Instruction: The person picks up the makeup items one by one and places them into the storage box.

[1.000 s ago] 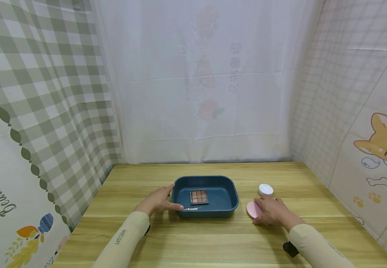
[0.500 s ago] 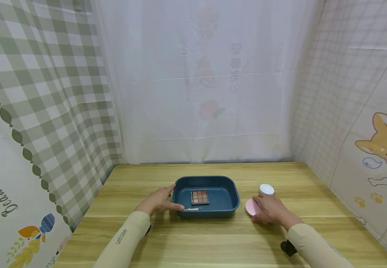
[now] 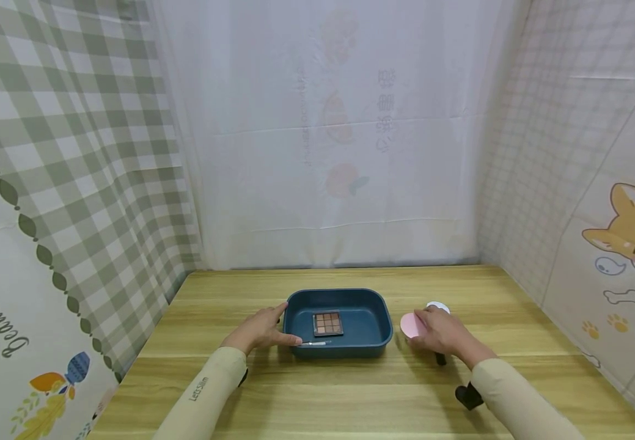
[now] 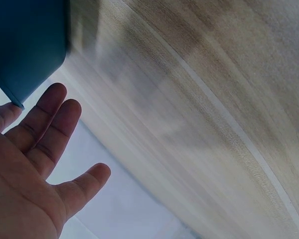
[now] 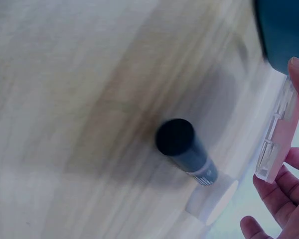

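Between thumb and fingers my right hand (image 3: 445, 333) pinches a round pink compact (image 3: 412, 326), held above the table to the right of the blue tray (image 3: 345, 352). Seen edge-on in the right wrist view, the compact (image 5: 284, 132) shows a clear base and hinge. My left hand (image 3: 262, 330) touches the tray's left side, thumb along the front corner; its other fingers are spread and nearly straight in the left wrist view. Inside the tray lie an eyeshadow palette (image 3: 327, 324) and, by the front wall, a thin brush (image 3: 315, 343), its left end hidden near the thumb.
A white round jar (image 3: 439, 305) stands behind my right hand, partly covered by it. A dark cylinder (image 5: 182, 147) stands near that jar, under the hand. Fabric curtains (image 3: 323, 153) enclose the wooden table (image 3: 317, 403) at the back and both sides.
My right hand has lifted the pink compact off the table and drawn it slightly toward the tray, uncovering part of the dark cylinder. The left hand has stayed in place.
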A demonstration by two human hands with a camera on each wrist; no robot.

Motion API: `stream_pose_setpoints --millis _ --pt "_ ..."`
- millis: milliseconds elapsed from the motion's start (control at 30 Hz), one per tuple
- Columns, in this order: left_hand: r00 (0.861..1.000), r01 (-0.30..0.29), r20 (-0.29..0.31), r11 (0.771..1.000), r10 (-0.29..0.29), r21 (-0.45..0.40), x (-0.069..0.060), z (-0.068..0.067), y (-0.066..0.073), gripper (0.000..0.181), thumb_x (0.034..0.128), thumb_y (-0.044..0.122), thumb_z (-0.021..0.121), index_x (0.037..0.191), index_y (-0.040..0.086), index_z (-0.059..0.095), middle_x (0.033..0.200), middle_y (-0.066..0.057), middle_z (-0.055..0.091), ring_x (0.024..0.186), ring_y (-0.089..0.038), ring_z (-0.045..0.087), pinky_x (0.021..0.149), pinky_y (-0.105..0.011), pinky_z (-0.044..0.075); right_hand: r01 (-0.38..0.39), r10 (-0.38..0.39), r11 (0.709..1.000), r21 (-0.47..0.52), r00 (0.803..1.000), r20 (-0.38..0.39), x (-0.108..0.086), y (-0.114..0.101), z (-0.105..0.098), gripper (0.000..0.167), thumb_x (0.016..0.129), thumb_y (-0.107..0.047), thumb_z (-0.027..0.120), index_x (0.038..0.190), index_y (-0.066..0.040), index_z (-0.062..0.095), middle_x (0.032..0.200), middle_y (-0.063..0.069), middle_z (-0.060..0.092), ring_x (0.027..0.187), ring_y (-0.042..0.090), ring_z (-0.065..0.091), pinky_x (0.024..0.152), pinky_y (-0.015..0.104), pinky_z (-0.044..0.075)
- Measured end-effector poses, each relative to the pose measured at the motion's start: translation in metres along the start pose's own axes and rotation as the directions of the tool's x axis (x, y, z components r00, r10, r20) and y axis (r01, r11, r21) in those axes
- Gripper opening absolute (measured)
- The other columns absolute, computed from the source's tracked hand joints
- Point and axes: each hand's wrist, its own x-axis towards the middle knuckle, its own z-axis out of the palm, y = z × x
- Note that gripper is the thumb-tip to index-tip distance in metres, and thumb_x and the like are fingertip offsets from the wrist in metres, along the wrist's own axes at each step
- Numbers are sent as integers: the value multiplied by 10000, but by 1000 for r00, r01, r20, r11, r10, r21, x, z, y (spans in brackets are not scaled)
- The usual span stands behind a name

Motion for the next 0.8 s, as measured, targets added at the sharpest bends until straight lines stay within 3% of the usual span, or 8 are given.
stream_pose_setpoints --millis 333,800 --pt "1000 -1 -2 1000 1 -6 2 1 -1 1079 743 577 814 1560 81 313 1508 -201 417 1377 -396 391 1075 -570 362 -48 48 999 13 998 28 12 -8 -16 776 778 -449 793 1315 67 574 1197 280 584 1023 393 585 789 609 457" --pt "1000 0 2 1000 0 -19 2 1 0 1065 757 550 818 1561 73 307 1521 -197 401 1388 -394 377 1086 -566 352 -4 4 1000 16 1000 -1 27 -28 -27 736 788 -445 785 1298 50 593 1186 242 601 1042 366 580 786 586 463"
